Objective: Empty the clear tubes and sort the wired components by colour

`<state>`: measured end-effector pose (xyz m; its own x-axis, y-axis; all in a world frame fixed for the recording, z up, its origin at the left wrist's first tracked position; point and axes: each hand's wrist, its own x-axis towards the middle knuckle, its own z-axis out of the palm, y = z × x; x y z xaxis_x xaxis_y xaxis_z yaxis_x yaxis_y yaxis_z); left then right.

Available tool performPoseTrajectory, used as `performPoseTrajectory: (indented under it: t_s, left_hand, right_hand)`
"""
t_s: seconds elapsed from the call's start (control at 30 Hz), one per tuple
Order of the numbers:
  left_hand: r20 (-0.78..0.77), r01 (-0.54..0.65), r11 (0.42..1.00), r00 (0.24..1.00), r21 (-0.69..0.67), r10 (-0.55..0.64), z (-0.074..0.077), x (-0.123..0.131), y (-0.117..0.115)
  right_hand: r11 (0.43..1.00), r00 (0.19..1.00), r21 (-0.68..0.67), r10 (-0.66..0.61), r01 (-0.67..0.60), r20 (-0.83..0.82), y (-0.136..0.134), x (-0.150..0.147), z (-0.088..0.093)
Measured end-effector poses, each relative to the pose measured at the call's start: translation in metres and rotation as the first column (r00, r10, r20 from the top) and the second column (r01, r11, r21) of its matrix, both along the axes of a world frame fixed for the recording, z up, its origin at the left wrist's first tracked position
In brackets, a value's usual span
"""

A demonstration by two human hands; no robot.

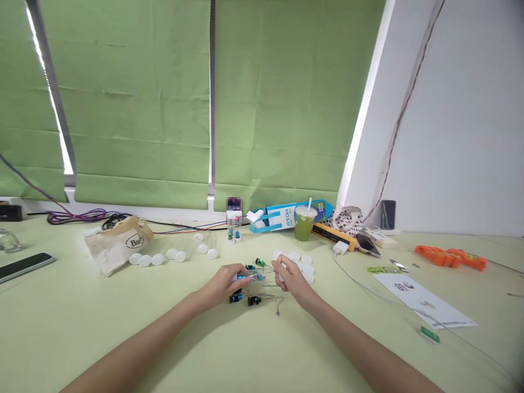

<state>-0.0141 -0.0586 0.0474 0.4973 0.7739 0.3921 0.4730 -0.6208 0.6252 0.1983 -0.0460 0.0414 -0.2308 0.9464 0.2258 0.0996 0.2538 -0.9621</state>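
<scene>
My left hand (226,283) is curled over the small pieces on the table, with a whitish clear bit and some blue showing at its fingertips; what it holds is mostly hidden. To its right, my right hand (291,279) is closed in a pinch, its contents too small to name. Between and below the hands lie several small shiny pieces with thin metal stems: a green one (260,262), a blue one (236,297) and a black one (254,301). One bent stem (280,305) points toward me. White round caps (306,268) cluster behind my right hand.
More white caps (158,259) lie at left by a canvas bag (118,245). Behind stand clear tubes (234,226), a green drink cup (304,224) and a blue-white bag (282,217). At right are a yellow power strip (333,237), cable, paper sheet (426,300) and orange object (450,257).
</scene>
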Motion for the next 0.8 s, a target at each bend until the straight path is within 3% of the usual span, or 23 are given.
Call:
performPoseTrajectory:
  t_s: [0.1, 0.23, 0.37, 0.5, 0.57, 0.63, 0.7, 0.8]
  left_hand:
    - [0.138, 0.040, 0.981, 0.990, -0.189, -0.013, 0.001, -0.002, -0.001]
    - [0.385, 0.088, 0.911, 0.919, -0.403, 0.081, -0.002, -0.005, 0.005]
    - [0.461, 0.123, 0.831, 0.870, -0.543, 0.173, -0.007, -0.008, 0.015]
    - [0.436, 0.192, 0.720, 0.884, -0.667, 0.168, -0.007, -0.008, 0.015]
    - [0.405, 0.191, 0.700, 0.902, -0.687, 0.151, -0.004, -0.008, 0.013]
    - [0.381, 0.158, 0.718, 0.911, -0.678, 0.159, 0.000, -0.008, 0.011]
    - [0.369, 0.084, 0.777, 0.908, -0.625, 0.199, 0.005, -0.011, 0.011]
    - [0.326, -0.155, 0.889, 0.892, -0.432, 0.314, 0.014, -0.019, 0.013]
  right_hand:
    - [0.998, 0.999, 0.061, 0.029, -0.028, -0.013, 0.001, 0.002, 0.000]
    - [0.989, 0.997, 0.130, 0.075, -0.070, -0.032, 0.001, 0.006, 0.001]
    - [0.959, 0.962, 0.184, 0.178, -0.217, 0.207, -0.007, 0.009, 0.009]
    - [0.903, 0.858, 0.277, 0.161, -0.327, 0.488, -0.019, 0.006, 0.020]
    - [0.878, 0.819, 0.308, 0.148, -0.367, 0.554, -0.022, 0.002, 0.021]
    - [0.882, 0.818, 0.301, 0.147, -0.363, 0.556, -0.019, 0.001, 0.018]
    - [0.913, 0.852, 0.267, 0.142, -0.310, 0.503, -0.013, 0.002, 0.013]
    - [0.957, 0.919, 0.225, 0.088, -0.186, 0.385, 0.000, 0.008, 0.003]
